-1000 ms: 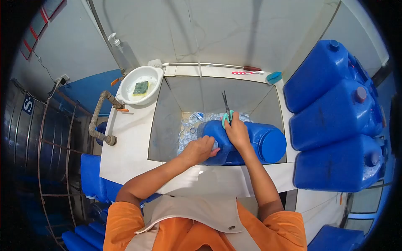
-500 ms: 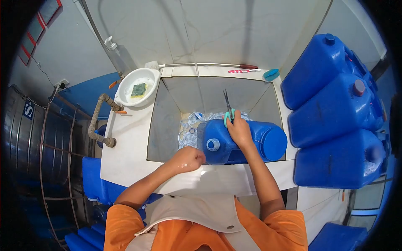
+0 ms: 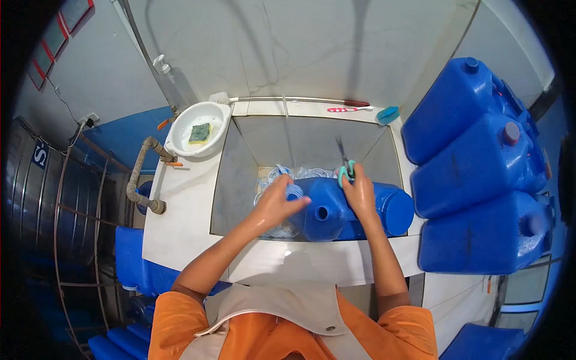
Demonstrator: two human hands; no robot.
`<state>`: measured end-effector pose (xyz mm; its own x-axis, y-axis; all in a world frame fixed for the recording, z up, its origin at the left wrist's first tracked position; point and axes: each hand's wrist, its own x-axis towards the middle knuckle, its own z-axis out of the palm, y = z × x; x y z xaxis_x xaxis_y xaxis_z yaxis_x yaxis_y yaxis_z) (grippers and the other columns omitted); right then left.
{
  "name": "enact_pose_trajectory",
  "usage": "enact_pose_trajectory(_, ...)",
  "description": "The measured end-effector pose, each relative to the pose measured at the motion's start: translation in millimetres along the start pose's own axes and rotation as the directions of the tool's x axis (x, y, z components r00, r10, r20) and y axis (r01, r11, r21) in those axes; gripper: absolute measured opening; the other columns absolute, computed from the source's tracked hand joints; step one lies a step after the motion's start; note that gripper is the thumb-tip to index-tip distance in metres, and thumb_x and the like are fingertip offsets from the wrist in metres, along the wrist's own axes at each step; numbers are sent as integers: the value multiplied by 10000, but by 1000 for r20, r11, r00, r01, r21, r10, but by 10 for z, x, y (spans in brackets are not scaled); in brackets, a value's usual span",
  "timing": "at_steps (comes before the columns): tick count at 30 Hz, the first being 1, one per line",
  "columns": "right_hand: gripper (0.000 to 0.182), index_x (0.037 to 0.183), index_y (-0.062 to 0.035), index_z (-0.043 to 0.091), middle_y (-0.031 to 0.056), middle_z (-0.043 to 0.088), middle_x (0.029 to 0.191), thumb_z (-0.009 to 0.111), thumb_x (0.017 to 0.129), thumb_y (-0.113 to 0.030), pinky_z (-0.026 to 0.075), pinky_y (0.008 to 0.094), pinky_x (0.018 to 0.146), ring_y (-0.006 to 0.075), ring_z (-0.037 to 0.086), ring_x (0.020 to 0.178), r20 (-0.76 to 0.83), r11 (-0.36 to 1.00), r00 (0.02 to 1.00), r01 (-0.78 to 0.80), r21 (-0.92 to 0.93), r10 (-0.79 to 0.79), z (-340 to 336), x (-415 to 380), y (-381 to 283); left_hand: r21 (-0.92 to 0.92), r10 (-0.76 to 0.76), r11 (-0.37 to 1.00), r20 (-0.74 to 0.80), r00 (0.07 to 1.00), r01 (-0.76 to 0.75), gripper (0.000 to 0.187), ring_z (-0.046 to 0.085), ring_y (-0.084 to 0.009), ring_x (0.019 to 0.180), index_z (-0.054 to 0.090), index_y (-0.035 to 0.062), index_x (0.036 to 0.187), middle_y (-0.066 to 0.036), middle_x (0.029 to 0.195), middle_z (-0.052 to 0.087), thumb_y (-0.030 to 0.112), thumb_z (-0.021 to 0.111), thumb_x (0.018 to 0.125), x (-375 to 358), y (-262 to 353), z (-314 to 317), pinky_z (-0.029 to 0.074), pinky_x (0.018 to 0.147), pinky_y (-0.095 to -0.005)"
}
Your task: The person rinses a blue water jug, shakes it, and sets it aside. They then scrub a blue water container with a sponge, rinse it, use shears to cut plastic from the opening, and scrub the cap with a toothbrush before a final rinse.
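A blue water jug (image 3: pixel 324 228) lies on its side across the front of the sink (image 3: pixel 252 138). Its small spout faces up, uncapped, and the wide blue lid (image 3: pixel 399 213) is at its right end. Just left of the spout, my left hand (image 3: pixel 276 205) is closed around a light blue ribbed cap (image 3: pixel 294 192). My right hand (image 3: pixel 362 195) rests over the jug's upper side and grips scissors (image 3: pixel 345 167) by their teal handles, blades pointing away from me. Loose clear plastic scraps (image 3: pixel 279 172) lie in the sink, partly hidden behind the jug.
Several blue jugs (image 3: pixel 468 174) stand along the right side. A white basin (image 3: pixel 177 135) with a sponge (image 3: pixel 199 132) sits at the back left, near a pipe tap (image 3: pixel 139 174). On the back ledge lie a long-handled brush (image 3: pixel 288 99), a pink toothbrush (image 3: pixel 348 110) and a teal brush (image 3: pixel 388 114).
The cap has come off the jug's spout and is now in my left hand, lifted up and left. My right hand with the scissors has shifted slightly to the right.
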<state>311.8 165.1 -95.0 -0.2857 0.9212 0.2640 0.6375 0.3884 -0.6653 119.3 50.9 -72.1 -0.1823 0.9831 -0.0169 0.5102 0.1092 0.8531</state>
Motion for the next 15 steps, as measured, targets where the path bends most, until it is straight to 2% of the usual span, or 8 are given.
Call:
enact_pose_trajectory(1,342,909,18,508,205,607,701,608,847,-302,487,421,598,355,621,648,-70,996,997,20,89,-14,-62,-1,-64,-113,-22,993,-58,998,15,412,487,-114,608,508,35,897,-23,673,548,320,761,741,66,-58,-64,416,544,-273)
enact_pose_trajectory(2,310,861,-13,543,140,605,670,632,847,-310,446,313,494,206,560,535,-81,976,997,12,216,5,-76,-21,-123,-128,-75,989,-13,997,73,343,503,-106,616,507,38,924,-13,743,559,274,719,794,133,-109,-140,420,544,-263)
enact_pose_trajectory(3,310,861,-13,543,140,605,670,632,847,-310,446,313,494,206,560,535,-82,976,997,20,218,-2,-128,-44,-230,-127,-74,989,-21,997,70,343,503,-106,616,507,38,924,-13,743,559,274,719,794,190,-187,-179,420,544,-263)
enact_pose_trajectory(5,302,866,-66,563,98,625,687,597,872,-366,356,226,426,94,476,491,466,591,881,-419,690,81,-200,-130,-463,-500,-258,825,82,963,264,254,549,-95,694,504,43,968,-18,811,584,206,657,847,284,-340,-221,442,597,-235)
enact_pose_trajectory(7,346,850,-105,568,77,631,693,533,894,-446,275,177,400,47,418,472,663,340,740,-599,725,-110,-89,-291,-581,-657,-215,724,75,974,211,223,563,-99,742,501,49,983,-20,840,592,174,637,857,283,-259,-275,455,643,-238)
enact_pose_trajectory(8,346,850,-105,568,77,631,693,533,894,-446,275,177,400,47,418,472,659,340,744,-595,728,-110,-23,-358,-637,-793,-175,589,61,983,154,196,578,-102,789,498,56,997,-23,869,599,141,617,867,288,-227,-291,468,689,-241)
enact_pose_trajectory(10,488,804,-87,577,122,638,706,448,896,-549,277,181,390,61,415,449,784,243,596,-746,620,-172,110,-445,-726,-786,-165,607,20,986,118,185,576,-100,800,505,51,990,-27,877,600,133,614,866,320,-261,-296,477,720,-245)
enact_pose_trajectory(15,492,833,-96,599,137,643,708,432,900,-554,289,171,391,64,433,437,800,78,558,-808,585,-221,291,-469,-799,-855,-206,514,-51,977,64,152,567,-93,800,511,58,960,-24,880,598,106,615,860,317,-275,-282,477,757,-248)
